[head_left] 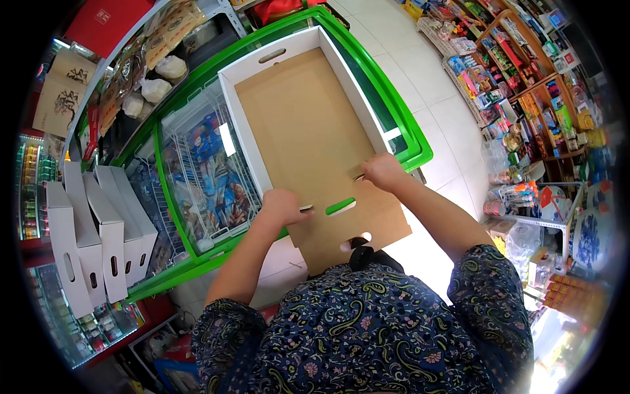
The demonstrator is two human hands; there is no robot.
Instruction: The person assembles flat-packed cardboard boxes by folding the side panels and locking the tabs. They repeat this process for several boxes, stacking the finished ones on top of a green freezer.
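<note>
The box (302,111) sits on the green freezer (415,148) with three walls up, its near flap (387,222) flat and seemingly left to fold, while the left hand (281,206) and right hand (384,172) curl fingers round its near corners

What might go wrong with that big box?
It might slip: the near flap of the cardboard box sticks out past the rim of the chest freezer.

The cardboard might crease or tear if the left hand and right hand press too hard.

A bump might tip the white boxes standing on the left.
</note>
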